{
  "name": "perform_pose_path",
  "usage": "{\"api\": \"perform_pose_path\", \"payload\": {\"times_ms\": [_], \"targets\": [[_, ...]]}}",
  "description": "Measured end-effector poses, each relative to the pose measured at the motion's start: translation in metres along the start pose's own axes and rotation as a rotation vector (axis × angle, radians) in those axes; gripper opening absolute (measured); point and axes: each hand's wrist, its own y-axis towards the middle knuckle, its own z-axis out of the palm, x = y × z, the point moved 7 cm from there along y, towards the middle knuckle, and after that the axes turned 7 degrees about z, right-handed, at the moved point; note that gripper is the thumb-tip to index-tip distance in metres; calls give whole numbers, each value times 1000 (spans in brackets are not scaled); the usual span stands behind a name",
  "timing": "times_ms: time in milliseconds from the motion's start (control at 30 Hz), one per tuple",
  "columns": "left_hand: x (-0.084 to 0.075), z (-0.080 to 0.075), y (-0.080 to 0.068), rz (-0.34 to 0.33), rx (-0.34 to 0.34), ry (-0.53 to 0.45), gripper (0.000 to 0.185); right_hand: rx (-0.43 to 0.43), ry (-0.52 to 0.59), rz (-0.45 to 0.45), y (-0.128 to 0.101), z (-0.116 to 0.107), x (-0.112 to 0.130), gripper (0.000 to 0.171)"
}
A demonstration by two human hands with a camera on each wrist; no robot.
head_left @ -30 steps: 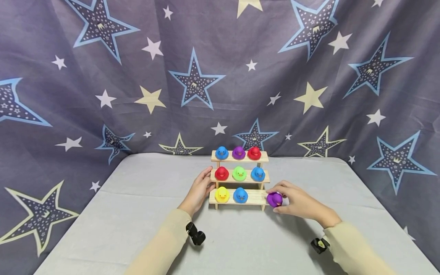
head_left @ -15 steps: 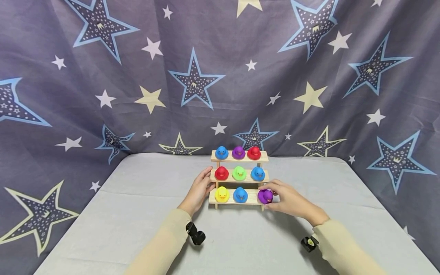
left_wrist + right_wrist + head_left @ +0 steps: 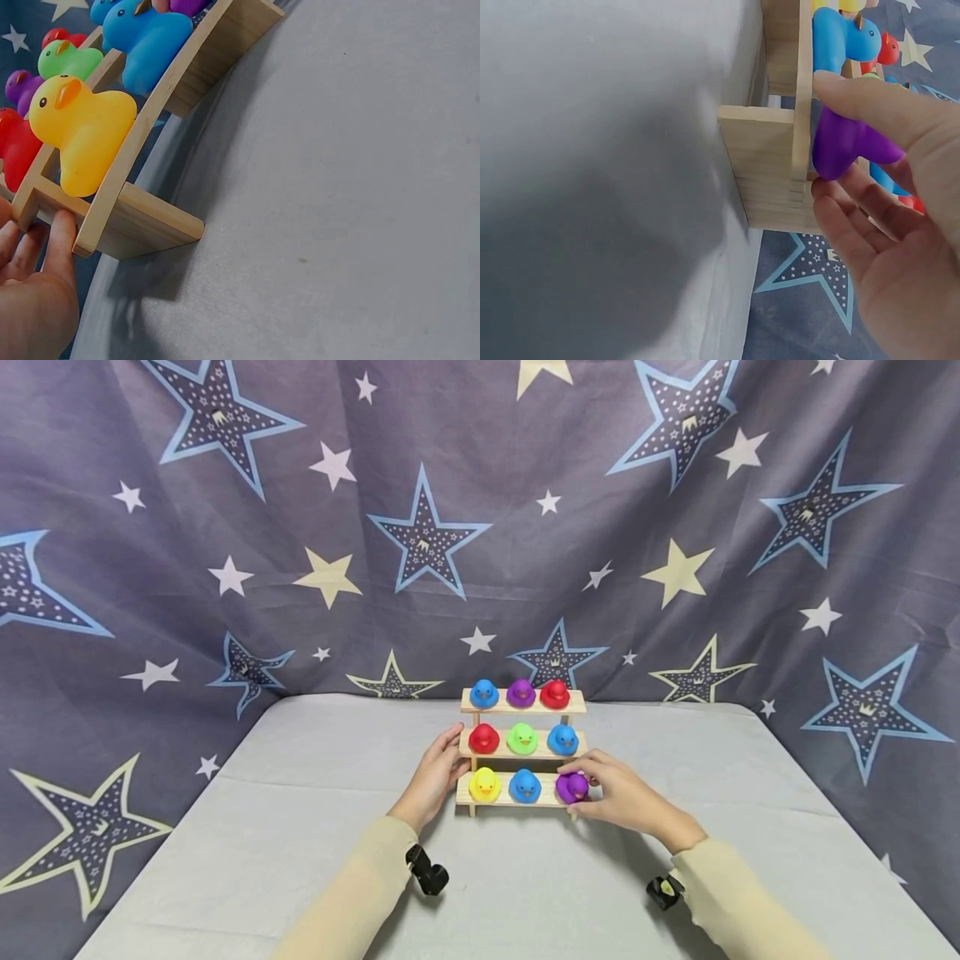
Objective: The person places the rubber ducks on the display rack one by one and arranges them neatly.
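Observation:
A three-tier wooden display stand [image 3: 546,788] bears toy rubber ducks on every tier. My right hand [image 3: 622,793] pinches a purple rubber duck [image 3: 572,787] between thumb and fingers at the right end of the bottom tier. In the right wrist view this purple duck [image 3: 838,146] is right at the shelf board, the thumb partly covering it. Beside it sit a blue duck [image 3: 525,786] and a yellow duck [image 3: 485,785]. My left hand [image 3: 435,775] holds the stand's left side; in the left wrist view its fingers [image 3: 60,247] reach in behind the bottom board.
The middle tier carries a red duck [image 3: 483,739], a green duck [image 3: 522,739] and a blue duck [image 3: 562,740]. On top are blue [image 3: 483,694], purple [image 3: 521,694] and red [image 3: 555,695] ducks. A grey cloth covers the table [image 3: 337,752]; a star-patterned curtain [image 3: 480,510] hangs behind.
My right hand has carried the purple duck leftward, from beside the bottom tier's right end to over that end, next to the blue duck. The left hand stays in place.

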Motion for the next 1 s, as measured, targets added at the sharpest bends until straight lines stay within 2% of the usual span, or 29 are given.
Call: {"api": "perform_pose_path", "payload": {"times_ms": [467, 1000], "targets": [[0, 0, 0, 18, 4, -12, 57, -43, -6, 45, 0, 4, -2, 53], [1, -1, 1, 6, 2, -5, 57, -80, 24, 56, 1, 6, -1, 57]]}}
